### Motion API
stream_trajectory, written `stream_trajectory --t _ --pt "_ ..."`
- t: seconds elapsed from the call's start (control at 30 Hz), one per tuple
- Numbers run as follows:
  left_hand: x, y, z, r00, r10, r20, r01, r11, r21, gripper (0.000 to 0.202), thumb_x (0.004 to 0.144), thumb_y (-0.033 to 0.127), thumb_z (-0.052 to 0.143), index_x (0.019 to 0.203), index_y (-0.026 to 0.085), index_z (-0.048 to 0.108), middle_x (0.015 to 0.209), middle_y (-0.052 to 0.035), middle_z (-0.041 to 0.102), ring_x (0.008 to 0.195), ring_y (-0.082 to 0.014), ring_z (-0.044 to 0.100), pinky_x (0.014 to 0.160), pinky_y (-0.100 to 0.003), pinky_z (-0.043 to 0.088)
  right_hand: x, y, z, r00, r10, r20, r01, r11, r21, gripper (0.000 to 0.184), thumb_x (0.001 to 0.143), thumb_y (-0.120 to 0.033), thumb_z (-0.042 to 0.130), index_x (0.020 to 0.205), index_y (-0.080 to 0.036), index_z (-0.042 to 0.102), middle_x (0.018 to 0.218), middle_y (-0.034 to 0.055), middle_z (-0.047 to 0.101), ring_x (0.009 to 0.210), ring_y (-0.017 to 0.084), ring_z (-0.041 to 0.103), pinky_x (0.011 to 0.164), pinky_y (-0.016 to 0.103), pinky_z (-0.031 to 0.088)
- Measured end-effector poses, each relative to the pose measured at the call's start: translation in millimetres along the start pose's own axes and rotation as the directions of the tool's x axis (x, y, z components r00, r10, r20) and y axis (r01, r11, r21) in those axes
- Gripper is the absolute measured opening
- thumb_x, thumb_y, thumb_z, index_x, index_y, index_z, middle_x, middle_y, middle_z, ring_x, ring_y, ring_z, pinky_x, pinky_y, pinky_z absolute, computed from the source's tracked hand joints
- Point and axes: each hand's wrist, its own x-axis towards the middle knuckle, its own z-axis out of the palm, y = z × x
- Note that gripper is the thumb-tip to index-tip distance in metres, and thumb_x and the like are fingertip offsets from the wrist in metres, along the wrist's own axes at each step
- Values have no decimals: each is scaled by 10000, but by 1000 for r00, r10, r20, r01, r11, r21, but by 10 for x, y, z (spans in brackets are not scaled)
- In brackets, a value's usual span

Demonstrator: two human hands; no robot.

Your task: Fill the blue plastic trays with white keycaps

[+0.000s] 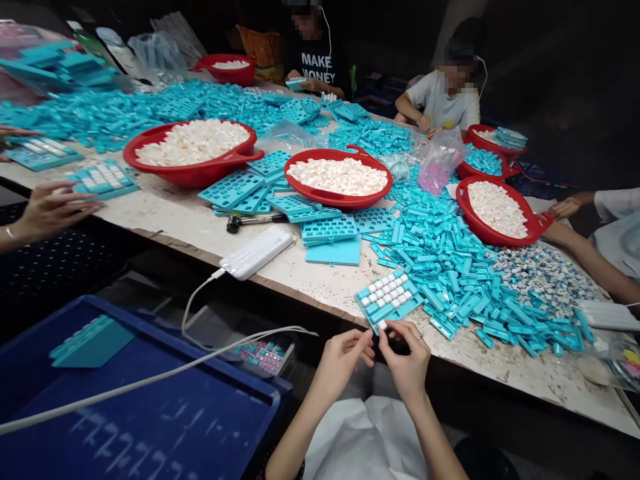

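Right hand [406, 357] closed in a small pinch on a white keycap [382, 325], just at the corner of a teal keyboard frame [380, 312] on the counter [280, 267]; left hand [341, 363] curled beside it, grip impossible to tell. Frame mostly filled with white keycaps (teal pieces along the edge). Left over: a big heap of loose teal parts [440, 280] and red basins of white keycaps [333, 202].

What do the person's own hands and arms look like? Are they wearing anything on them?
The left hand and right hand are bare, with no gloves, and the forearms show no sleeves. A thin ring sits on a finger of the right hand. A white cloth covers the lap below them.
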Motion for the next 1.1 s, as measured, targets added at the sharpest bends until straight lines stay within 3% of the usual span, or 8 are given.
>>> stream_trajectory --t 0.3,0.6,0.77,0.93,1.1 --pt "165 -118 60 979 -145 140 159 983 -90 677 766 769 593 755 103 711 603 -105 716 536 -208 709 402 -198 365 -36 87 41 997 -79 14 80 994 -68 135 916 -201 636 1030 -182 706 896 53 677 695 139 625 693 277 568" --pt "229 -116 88 967 -208 150 234 955 -184 630 749 730 643 735 104 707 587 -94 707 523 -187 694 415 -192 403 -5 79 47 998 -66 2 66 996 -66 143 909 -185 629 1025 -191 712 895 52 688 698 144 650 685 278 586" --pt "226 -163 65 957 -226 181 259 946 -192 655 755 750 624 762 100 705 617 -110 721 558 -204 714 431 -201 418 -6 72 34 997 -62 -52 60 997 -49 178 896 -169 645 1054 -207 719 908 52 698 738 159 669 708 292 595" --pt "223 -196 31 961 -214 173 248 947 -203 700 716 793 627 772 99 698 636 -110 722 546 -197 703 429 -207 432 -30 39 50 998 -61 -25 61 998 -32 169 892 -161 644 1039 -200 717 912 59 702 738 164 671 704 290 595" --pt "209 -156 33 966 -201 163 233 950 -209 667 732 770 634 751 105 685 617 -101 716 549 -196 708 434 -199 427 -22 18 51 1000 18 0 -18 1000 -14 134 896 -192 639 1003 -191 721 893 59 697 714 158 658 696 288 583"
